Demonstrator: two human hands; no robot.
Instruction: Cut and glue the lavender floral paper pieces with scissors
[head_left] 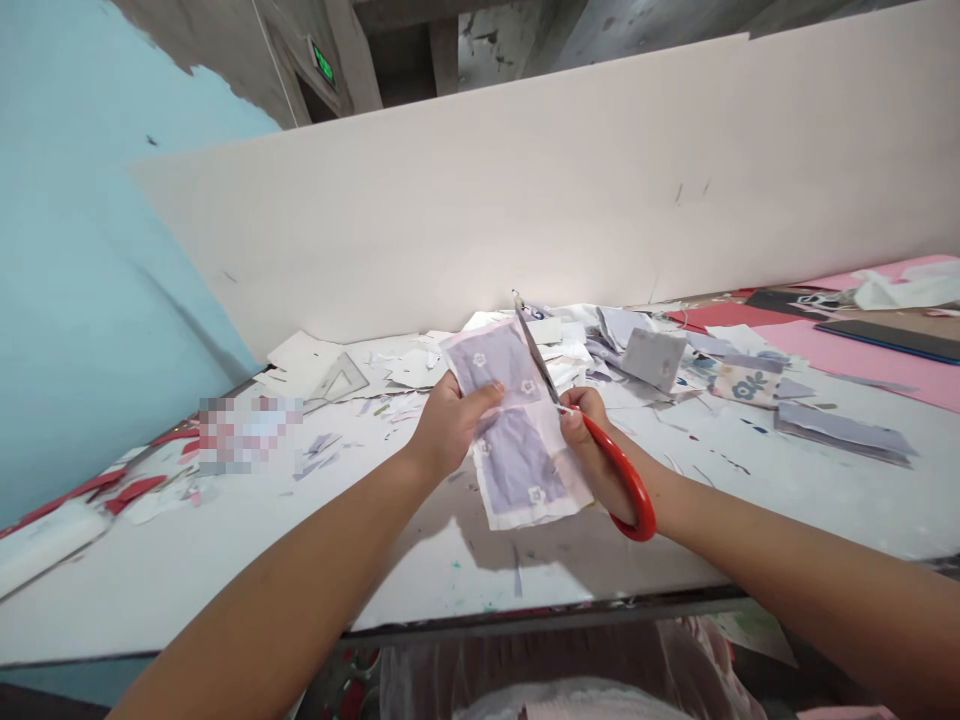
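Observation:
My left hand (448, 424) grips the left edge of a lavender and white sheet (517, 460) printed with small white flowers; it looks like paper or thin cloth. The thumb presses on its face. My right hand (592, 430) is closed around the red-handled scissors (628, 475). Their blades point up and away, along the sheet's right edge near its upper corner. Whether the blades touch the sheet there, I cannot tell. Both hands are raised over the white table (360, 540), and the sheet casts a shadow on it.
Scraps of lavender and white (555, 340) lie heaped against the white partition (465, 220). A set square (341, 380) rests at the left, near red scraps (135, 494). Folded lavender pieces (844, 432) and pink sheets (870, 360) are on the right. The table's front edge (540, 612) runs close below my hands.

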